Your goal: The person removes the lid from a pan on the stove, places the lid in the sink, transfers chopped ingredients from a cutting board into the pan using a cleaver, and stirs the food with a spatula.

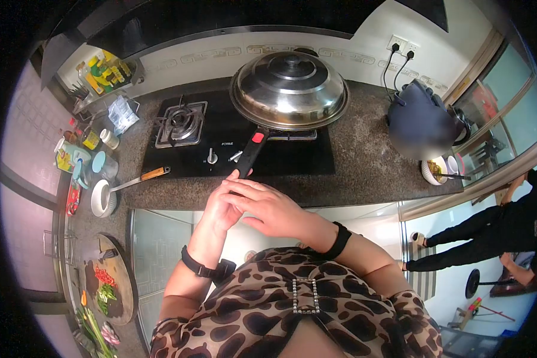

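On the worktop point(138, 194), a bowl point(100, 201) holds a utensil point(154, 173), probably to catch drips, while the left hand's point(217, 206) grip seems closed round the handle point(253, 155), perhaps steadying it, the right hand point(275, 210), loose and holding nothing, lies across the left, and the lidded pan point(289, 95) sits on the hob point(292, 160)

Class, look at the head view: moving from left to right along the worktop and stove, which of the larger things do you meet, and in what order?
White bowl at the left → uncovered burner → lidded pan → dark blue item, partly blurred.
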`<state>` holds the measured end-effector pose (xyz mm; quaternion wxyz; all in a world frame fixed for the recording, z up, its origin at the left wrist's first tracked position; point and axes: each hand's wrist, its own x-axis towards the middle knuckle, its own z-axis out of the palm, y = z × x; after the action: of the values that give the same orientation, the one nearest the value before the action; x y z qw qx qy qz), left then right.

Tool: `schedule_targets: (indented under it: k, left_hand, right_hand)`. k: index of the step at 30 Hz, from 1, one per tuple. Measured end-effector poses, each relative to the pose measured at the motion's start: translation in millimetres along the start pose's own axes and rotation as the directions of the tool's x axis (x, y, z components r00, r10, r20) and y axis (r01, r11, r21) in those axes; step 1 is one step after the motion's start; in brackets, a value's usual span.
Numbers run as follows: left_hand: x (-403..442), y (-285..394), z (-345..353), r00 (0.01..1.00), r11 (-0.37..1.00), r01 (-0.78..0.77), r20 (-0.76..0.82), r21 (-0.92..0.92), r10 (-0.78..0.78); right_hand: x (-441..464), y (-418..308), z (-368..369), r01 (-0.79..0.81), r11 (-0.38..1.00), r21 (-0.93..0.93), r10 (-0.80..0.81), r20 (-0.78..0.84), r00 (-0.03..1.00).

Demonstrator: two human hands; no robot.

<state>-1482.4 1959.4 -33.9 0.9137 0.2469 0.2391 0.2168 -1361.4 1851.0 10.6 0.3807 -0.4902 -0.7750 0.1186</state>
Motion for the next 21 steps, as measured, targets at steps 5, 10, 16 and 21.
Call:
schedule_targets:
  k: [5, 10, 16, 21]
  left_hand:
    - [1.5, -0.5, -1.0, 1.0, 1.0, -0.01, -0.013, -0.016, 0.009]
    - [-0.2, -0.1, 0.6, 1.0, 1.0, -0.003, -0.014, -0.012, 0.003]
    - [0.1, 0.2, 0.5, 1.0, 1.0, 0.006, -0.022, 0.002, -0.006]
    - [-0.8, 0.1, 2.9, 1.0, 1.0, -0.007, -0.03, -0.008, 0.007]
  right_hand:
    - [-0.1, 0.8, 1.0, -0.005, 1.0, 0.008, 0.005, 0.001, 1.0]
    - [-0.2, 1.9, 0.8, 0.007, 1.0, -0.006, -0.007, 0.004, 1.0]
    - [-0.3, 2.4, 1.1, -0.001, 1.0, -0.015, 0.002, 0.019, 1.0]
    - [-0.1, 2.0, 0.6, 0.0, 1.0, -0.018, 0.0, 0.021, 1.0]
